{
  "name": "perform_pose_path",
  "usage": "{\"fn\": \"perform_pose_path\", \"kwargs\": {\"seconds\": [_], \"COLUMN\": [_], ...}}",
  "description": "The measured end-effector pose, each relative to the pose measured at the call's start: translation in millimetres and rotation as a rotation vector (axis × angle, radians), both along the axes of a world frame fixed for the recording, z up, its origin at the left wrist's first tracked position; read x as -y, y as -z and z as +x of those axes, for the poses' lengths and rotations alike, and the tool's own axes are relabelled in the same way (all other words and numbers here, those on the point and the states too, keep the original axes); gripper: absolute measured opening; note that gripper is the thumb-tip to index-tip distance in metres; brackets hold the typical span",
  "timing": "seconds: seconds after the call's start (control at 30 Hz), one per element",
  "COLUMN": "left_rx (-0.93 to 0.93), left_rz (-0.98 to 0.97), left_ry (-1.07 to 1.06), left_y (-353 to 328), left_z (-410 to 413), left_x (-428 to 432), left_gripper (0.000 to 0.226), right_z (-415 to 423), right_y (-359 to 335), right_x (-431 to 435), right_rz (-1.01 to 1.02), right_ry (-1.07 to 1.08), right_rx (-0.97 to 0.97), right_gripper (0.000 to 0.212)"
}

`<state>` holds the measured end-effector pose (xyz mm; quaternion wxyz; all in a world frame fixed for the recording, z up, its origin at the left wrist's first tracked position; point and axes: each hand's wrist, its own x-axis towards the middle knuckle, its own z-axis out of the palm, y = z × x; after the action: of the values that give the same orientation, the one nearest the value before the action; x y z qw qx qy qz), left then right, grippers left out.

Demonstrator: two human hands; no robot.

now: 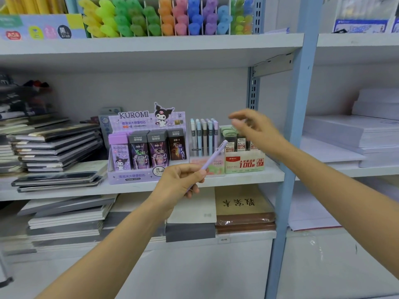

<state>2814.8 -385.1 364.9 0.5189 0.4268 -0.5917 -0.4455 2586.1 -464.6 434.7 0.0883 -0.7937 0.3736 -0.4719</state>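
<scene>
While the left hand (181, 182) grips one pencil (214, 156), five boxed pencils (204, 137) stand.

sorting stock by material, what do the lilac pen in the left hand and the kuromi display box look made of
Lilac pen: likely plastic; smooth matte barrel of one even colour, with a barcode sticker near its top.
Kuromi display box: seemingly printed cardboard; thin flat panels, a cut-out header and a slight sheen.
</scene>
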Motion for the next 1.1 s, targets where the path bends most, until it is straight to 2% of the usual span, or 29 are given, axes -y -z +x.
{"fn": "perform_pose_path", "kwargs": {"seconds": [0.07,0.13,0.27,0.33,0.43,0.53,0.7,0.9,0.97,1.1], "left_rx": [0.000,-0.037,-0.253,-0.320,-0.304,-0.207,-0.053,0.049,0.196,0.653], "left_rz": [-0.034,-0.057,-0.069,-0.108,-0.170,-0.220,-0.252,-0.297,-0.372,-0.658], "left_ry": [-0.025,-0.043,-0.054,-0.069,-0.109,-0.151,-0.160,-0.151,-0.228,-0.413], "left_y": [-0.8,-2.4,-3.9,-2.6,-0.4,0.5,-0.3,-6.2,-7.7,-8.0], "left_z": [2.1,5.4,14.5,16.4,15.4,15.7,11.9,4.8,9.0,21.3], "left_x": [-0.6,-1.6,-3.9,-4.1,-3.7,-4.3,-3.2,3.8,9.0,16.2], "left_gripper": [0.008,0.010,0.031,0.027,0.014,0.007,0.010,0.007,0.014,0.036], "right_z": [16.1,25.8,31.9,34.9,41.4,46.3,60.9,71.5,65.8,44.1], "right_y": [4.1,12.3,26.5,36.2,49.2,51.5,28.7,7.1,-4.4,-36.3], "right_x": [-14.0,-18.2,-15.9,-15.5,-18.7,-23.2,-23.6,-23.2,-18.6,-0.6], "right_rz": [0.155,0.172,0.291,0.369,0.485,0.558,0.369,0.344,0.301,0.127], "right_ry": [-0.253,-0.314,-0.377,-0.424,-0.528,-0.566,-0.467,-0.486,-0.449,-0.260], "right_rx": [-0.121,-0.189,0.028,0.034,-0.017,-0.040,0.153,0.014,0.056,0.244], "right_gripper": [0.025,0.018,0.015,0.017,0.015,0.016,0.024,0.015,0.012,0.008]}}
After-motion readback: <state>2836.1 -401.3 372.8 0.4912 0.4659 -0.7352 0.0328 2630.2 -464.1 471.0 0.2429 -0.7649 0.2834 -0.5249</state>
